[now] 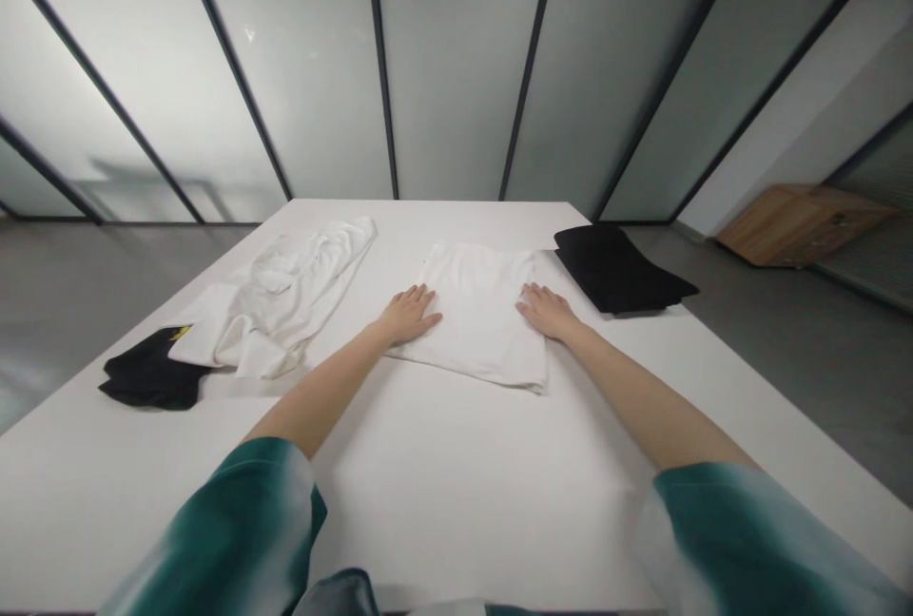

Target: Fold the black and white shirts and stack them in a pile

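Observation:
A white folded garment [485, 321] lies flat on the white table [456, 492] in front of me; its exact kind I cannot tell. On its left edge rests my left hand [412, 315], palm down with the fingers spread. My right hand [548, 311] lies palm down on the right edge, fingers stretched out. Neither hand grips the cloth. The near hem runs at a slight slant below both hands.
Left on the table, a crumpled white cloth [278, 298] partly covers a black folded cloth [153, 374] with a yellow patch. Black folded fabric [617, 269] lies at the right edge. Frosted glass panels [456, 65] stand behind; a wooden cabinet [791, 224] is at far right.

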The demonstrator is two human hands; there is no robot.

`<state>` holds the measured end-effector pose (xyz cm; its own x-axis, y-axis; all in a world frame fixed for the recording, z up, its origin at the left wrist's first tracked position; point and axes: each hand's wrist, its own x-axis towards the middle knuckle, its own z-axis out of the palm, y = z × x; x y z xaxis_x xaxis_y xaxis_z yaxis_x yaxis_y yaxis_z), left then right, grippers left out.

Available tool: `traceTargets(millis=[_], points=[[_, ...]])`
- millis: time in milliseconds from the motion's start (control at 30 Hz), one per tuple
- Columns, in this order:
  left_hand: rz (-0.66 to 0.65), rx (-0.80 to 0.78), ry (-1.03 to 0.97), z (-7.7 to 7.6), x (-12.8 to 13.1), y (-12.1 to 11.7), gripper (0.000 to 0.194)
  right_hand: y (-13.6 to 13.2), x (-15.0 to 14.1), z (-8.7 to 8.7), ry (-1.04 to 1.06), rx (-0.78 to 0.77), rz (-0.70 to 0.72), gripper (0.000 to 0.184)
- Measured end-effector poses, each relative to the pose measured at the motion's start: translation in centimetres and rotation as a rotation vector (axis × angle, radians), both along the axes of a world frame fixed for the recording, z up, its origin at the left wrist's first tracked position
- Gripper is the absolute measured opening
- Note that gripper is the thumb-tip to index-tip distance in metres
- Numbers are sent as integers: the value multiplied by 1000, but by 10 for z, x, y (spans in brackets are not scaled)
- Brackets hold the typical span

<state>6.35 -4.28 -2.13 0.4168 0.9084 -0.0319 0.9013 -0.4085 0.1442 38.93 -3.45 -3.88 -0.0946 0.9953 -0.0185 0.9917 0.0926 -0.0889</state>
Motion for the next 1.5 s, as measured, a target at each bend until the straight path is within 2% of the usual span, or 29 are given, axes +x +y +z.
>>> traceTargets(millis=[133,300,433,600,667,800,867,933,1000,1100,1300,1500], points=[[17,-9,13,-9,-5,-3,66,-7,1,1,-6,89,-69,59],[96,-3,63,-6,0,-17,68,-14,3,5,-12,155,-146,50],[174,20,119,-2,6,-24,71,-16,7,2,-17,137,-121,48],[255,27,147,0,8,-27,74,-12,8,-7,-6,124,-18,51],[208,48,148,3,4,-27,71,-10,9,-9,2,133,4,50],[19,100,106,9,-7,-22,63,-8,10,-7,27,147,-21,46],[-7,98,33,10,-11,-19,59,-7,10,-5,54,155,-57,43],[76,116,-83,9,-13,-14,56,-6,10,-3,90,155,-93,42],[246,165,-165,6,-13,-10,53,-6,9,-2,117,149,-115,43],[435,182,-135,1,-15,-4,49,-6,6,-1,126,160,-141,42],[478,88,-148,2,-14,12,48,-5,-5,2,148,151,-246,41],[553,8,-139,5,9,31,47,-4,-11,1,125,149,-269,38]])
